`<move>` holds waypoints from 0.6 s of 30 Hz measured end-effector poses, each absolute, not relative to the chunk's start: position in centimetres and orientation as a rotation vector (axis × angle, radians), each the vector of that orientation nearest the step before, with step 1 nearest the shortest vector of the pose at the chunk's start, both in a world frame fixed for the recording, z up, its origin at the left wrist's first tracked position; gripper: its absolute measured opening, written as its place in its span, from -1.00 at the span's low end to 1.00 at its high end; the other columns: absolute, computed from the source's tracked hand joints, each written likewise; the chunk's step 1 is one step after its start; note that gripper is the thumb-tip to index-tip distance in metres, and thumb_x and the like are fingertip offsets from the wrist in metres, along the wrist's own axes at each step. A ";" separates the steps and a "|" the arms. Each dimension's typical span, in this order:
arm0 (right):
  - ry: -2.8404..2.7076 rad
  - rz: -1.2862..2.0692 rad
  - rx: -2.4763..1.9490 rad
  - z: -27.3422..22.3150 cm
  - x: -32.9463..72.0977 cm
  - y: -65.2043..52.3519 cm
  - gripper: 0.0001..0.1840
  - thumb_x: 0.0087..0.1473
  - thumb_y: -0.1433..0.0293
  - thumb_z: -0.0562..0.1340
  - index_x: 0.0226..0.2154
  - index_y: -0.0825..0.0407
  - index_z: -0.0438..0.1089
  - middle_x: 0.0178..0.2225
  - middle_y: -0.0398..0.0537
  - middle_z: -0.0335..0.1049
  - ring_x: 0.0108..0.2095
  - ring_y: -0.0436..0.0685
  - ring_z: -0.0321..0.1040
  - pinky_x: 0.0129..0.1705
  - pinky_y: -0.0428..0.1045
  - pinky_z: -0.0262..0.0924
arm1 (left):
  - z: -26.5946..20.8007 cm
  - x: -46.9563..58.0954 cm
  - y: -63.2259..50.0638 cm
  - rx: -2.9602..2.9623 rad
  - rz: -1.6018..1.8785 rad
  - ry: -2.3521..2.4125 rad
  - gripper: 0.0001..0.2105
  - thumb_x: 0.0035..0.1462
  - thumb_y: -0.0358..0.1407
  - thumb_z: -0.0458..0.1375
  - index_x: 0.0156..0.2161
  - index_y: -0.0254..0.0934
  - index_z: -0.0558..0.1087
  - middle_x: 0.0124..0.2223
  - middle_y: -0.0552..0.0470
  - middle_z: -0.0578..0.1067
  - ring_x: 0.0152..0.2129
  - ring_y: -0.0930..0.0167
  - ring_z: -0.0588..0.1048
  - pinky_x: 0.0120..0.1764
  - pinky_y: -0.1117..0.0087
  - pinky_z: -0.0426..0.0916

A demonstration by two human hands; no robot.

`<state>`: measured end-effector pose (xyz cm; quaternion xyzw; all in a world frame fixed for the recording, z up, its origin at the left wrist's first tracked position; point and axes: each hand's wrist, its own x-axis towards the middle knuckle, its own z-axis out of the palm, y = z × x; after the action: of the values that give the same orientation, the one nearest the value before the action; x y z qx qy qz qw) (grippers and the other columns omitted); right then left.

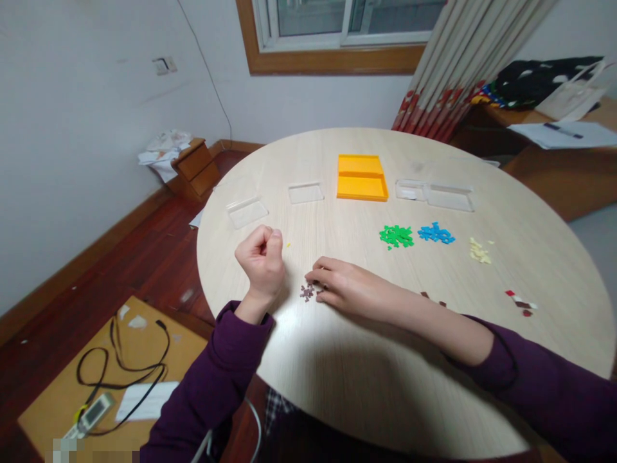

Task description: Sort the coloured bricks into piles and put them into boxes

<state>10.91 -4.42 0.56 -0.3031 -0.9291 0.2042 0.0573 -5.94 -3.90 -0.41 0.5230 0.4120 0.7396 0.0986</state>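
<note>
My left hand (263,263) is raised over the left part of the table in a fist, thumb on top; whatever it may hold is hidden. Just to its right, my right hand (354,286) reaches down palm-down, its fingertips and thumb curled around part of a little pile of small brown pieces (306,292). Several of these flat, notched pieces lie loose on the tabletop beside the fingertips. A tiny yellow piece (288,244) sits beyond the fist.
The round table (357,373) bears a yellow-orange case (362,186), clear plastic boxes (306,193), and piles of green (396,236), blue (436,233) and pale yellow pieces (480,251). Red, brown and white pieces (522,302) lie at right. A cardboard surface (53,411) is lower left.
</note>
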 end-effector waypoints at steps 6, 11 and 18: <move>-2.907 0.214 -0.666 -1.3 12.4 -7.2 -0.51 0.26 0.31 0.10 0.18 0.16 0.27 0.20 0.24 0.26 0.22 0.28 0.17 0.22 0.23 0.07 | -0.5 -5.9 -4.0 1.548 2.171 1.202 -0.64 0.09 -0.35 0.10 -0.64 -0.25 0.05 -0.67 0.21 0.05 -0.70 0.57 0.07 -0.60 0.47 0.02; -2.938 0.072 -0.706 -3.4 11.8 -9.8 -0.21 0.19 0.06 0.15 0.27 0.28 0.12 0.28 0.34 0.07 0.32 0.36 -0.05 0.30 0.26 -0.06 | -0.5 -5.8 -4.0 1.540 2.151 1.202 -0.63 0.08 -0.33 0.10 -0.65 -0.25 0.04 -0.67 0.21 0.04 -0.70 0.57 0.06 -0.60 0.47 0.01; -2.925 0.040 -0.776 -4.6 10.6 -9.5 -0.13 0.20 -0.05 0.05 0.23 0.36 0.17 0.27 0.39 0.06 0.30 0.36 -0.01 0.31 0.20 -0.03 | -0.4 -5.7 -4.1 1.559 2.141 1.204 -0.65 0.07 -0.36 0.09 -0.65 -0.25 0.06 -0.68 0.21 0.07 -0.71 0.57 0.08 -0.60 0.48 0.03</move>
<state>10.62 -9.50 -4.61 -0.2561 -0.9649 0.0133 0.0574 -5.67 -4.09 -0.39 0.5321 0.4110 0.7311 0.1159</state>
